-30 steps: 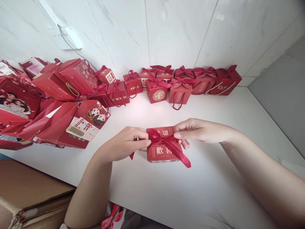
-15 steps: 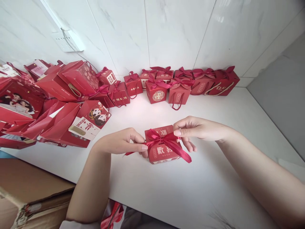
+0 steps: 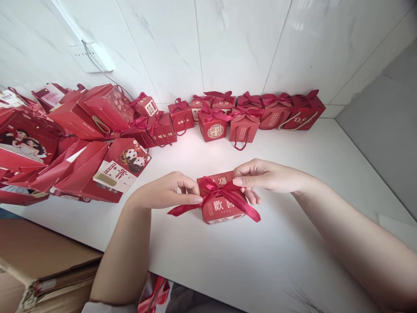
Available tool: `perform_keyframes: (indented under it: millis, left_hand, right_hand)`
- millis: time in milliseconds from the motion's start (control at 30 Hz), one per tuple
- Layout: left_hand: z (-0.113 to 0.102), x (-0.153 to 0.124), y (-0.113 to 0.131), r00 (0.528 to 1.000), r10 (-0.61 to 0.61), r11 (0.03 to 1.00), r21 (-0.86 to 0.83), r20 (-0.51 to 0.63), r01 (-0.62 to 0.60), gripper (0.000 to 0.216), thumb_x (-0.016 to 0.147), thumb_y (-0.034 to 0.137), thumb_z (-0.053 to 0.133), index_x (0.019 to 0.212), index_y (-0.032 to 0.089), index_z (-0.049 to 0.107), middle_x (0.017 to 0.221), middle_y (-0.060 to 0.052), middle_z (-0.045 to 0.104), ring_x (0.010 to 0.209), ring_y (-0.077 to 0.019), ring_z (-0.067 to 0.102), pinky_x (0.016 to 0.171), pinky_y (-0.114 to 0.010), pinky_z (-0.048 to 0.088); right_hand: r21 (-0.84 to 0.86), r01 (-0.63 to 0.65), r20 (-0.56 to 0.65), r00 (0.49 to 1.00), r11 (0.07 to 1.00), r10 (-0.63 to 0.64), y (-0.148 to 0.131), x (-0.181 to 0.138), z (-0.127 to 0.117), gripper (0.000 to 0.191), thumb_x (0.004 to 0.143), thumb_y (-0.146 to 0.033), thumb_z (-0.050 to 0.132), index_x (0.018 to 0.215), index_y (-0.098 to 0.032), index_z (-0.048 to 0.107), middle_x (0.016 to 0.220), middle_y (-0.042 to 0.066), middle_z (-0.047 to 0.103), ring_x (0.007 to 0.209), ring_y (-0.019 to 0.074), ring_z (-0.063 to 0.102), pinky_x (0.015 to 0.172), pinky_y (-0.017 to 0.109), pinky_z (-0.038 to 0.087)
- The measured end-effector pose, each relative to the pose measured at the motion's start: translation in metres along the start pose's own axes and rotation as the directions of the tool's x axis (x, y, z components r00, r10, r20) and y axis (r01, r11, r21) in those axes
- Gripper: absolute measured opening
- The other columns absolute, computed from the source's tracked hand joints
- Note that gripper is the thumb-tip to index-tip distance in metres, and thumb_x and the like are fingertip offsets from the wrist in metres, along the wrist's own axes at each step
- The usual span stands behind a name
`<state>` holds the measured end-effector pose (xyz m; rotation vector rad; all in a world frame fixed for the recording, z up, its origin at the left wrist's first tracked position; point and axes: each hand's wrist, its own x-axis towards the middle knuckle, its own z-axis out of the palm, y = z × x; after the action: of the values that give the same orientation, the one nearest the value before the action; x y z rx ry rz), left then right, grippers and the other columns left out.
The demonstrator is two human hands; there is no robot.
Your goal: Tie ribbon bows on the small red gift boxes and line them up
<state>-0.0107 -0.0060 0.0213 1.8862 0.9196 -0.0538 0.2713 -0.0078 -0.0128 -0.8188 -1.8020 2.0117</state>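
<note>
A small red gift box (image 3: 221, 211) with white and gold characters stands on the white table in front of me. Across its top a dark red ribbon (image 3: 219, 190) is tied in a bow, its two tails hanging out to the left and right front. My left hand (image 3: 177, 191) pinches the bow's left loop between thumb and fingertips. On the other side, my right hand (image 3: 257, 177) has the right loop between thumb and index finger, with its other fingers curled beside the box. The hands partly hide the box's upper sides.
Several red gift boxes with bows (image 3: 213, 126) line the wall at the back. A heap of larger red boxes (image 3: 87, 165) fills the table's left side. A cardboard box (image 3: 48, 252) stands at the lower left. A white socket (image 3: 93, 57) with a cable is on the wall.
My left fingers have lifted slightly away from the box's side, and the left ribbon tail now lies spread out. My right hand has shifted a little to the left, still on the right loop.
</note>
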Motion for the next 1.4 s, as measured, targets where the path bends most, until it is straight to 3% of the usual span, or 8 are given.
perform_keyframes:
  millis: [433,900,1033,1200,1400]
  left_hand:
    - [-0.001,0.002,0.0,0.999,0.028,0.999,0.016,0.027,-0.029,0.032,0.089,0.041,0.055,0.071,0.014,0.059,0.066,0.001,0.055,0.061,-0.0097,0.044,0.058,-0.022,0.034]
    - [-0.001,0.002,0.0,0.998,-0.017,1.0,0.011,0.06,0.017,0.029,0.087,0.039,0.057,0.071,0.015,0.057,0.066,0.001,0.056,0.059,-0.0091,0.045,0.057,-0.021,0.036]
    - [-0.002,0.005,-0.008,0.995,-0.017,1.0,0.023,0.096,0.015,0.019,0.08,0.031,0.065,0.07,0.014,0.062,0.074,-0.001,0.063,0.068,-0.0114,0.054,0.066,-0.023,0.042]
    - [-0.001,0.013,-0.025,0.982,0.018,1.0,-0.026,0.186,-0.013,0.017,0.074,0.03,0.072,0.07,0.014,0.069,0.069,-0.004,0.068,0.065,-0.0138,0.059,0.062,-0.023,0.045]
    - [0.0,0.022,-0.031,0.961,-0.054,0.996,-0.05,0.271,0.07,0.014,0.068,0.029,0.078,0.069,0.015,0.074,0.072,-0.005,0.072,0.069,-0.017,0.065,0.063,-0.023,0.049]
  right_hand:
    - [-0.062,-0.015,-0.047,0.999,0.998,0.013,0.003,0.001,0.0,0.034,0.091,-0.041,0.062,0.069,-0.016,0.055,0.058,-0.001,0.062,0.05,0.0099,0.053,0.053,0.023,0.044]
    - [-0.2,-0.053,-0.108,0.994,0.978,0.032,0.004,0.004,0.003,0.028,0.09,-0.028,0.056,0.064,-0.017,0.053,0.043,-0.006,0.052,0.039,0.0071,0.044,0.041,0.018,0.036]
    - [-0.17,-0.056,-0.087,0.995,0.984,0.041,0.005,0.004,0.002,0.029,0.09,-0.031,0.057,0.065,-0.018,0.052,0.043,-0.006,0.052,0.037,0.0072,0.044,0.04,0.018,0.038]
    - [-0.075,-0.009,0.004,1.0,0.997,0.009,0.009,0.005,-0.003,0.033,0.09,-0.04,0.061,0.069,-0.017,0.051,0.046,-0.004,0.056,0.037,0.0091,0.05,0.043,0.02,0.041]
    - [0.029,0.076,0.022,0.997,0.997,-0.077,0.036,0.018,-0.015,0.049,0.094,-0.051,0.054,0.06,-0.017,0.045,0.039,-0.002,0.054,0.029,0.0083,0.045,0.037,0.019,0.036]
